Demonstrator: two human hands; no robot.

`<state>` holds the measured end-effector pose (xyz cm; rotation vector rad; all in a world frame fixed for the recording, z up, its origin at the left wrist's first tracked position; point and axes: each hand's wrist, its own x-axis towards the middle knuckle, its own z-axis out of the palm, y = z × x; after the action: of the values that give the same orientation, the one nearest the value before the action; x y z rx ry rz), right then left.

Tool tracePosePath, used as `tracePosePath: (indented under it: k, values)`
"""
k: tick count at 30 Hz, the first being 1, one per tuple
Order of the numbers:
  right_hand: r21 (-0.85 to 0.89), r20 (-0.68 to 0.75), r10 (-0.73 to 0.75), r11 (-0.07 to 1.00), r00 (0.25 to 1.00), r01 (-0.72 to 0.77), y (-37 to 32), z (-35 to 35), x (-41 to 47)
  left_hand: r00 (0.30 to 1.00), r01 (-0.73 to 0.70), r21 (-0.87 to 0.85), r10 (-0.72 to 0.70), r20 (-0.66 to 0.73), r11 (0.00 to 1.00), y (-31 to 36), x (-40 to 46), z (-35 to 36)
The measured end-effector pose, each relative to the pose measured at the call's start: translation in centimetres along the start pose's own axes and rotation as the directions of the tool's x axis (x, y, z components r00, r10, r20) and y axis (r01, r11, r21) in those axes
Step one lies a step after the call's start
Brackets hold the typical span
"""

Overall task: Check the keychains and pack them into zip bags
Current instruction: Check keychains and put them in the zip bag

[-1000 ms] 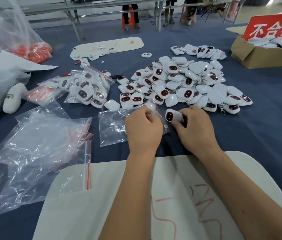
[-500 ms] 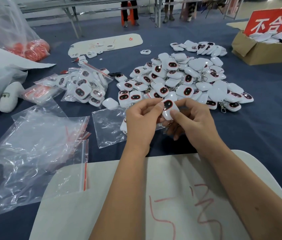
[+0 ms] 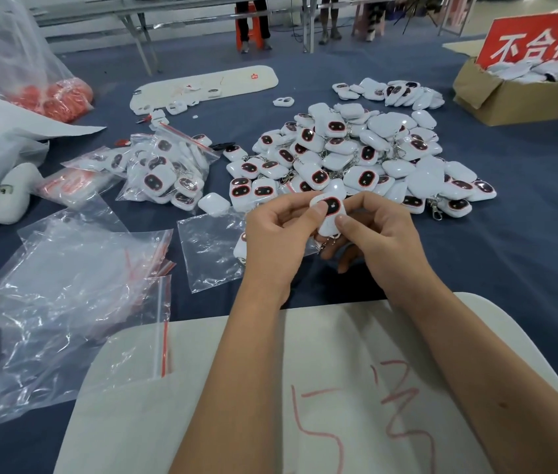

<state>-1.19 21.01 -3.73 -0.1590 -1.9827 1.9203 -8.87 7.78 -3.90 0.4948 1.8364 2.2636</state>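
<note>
Between both thumbs, keychain [image 3: 330, 213] pinched, left hand [image 3: 279, 241], right hand [image 3: 378, 239]

Single head-worn wide-angle cam, looking forward and down over the blue cloth-covered worktop [image 3: 510, 254]. Both hands sit close, centre frame. Far edge shows floor and grey metal table legs [image 3: 140, 46]. No second view.
</note>
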Motion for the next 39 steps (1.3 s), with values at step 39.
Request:
tracePosePath:
  k: [39]
  values:
    - [-0.008,-0.108,0.042,0.999,0.993,-0.044,1.0,-0.2,0.9,0.953,-0.018,0.427,0.144,-0.265,0.904,-0.5,0.3,0.2]
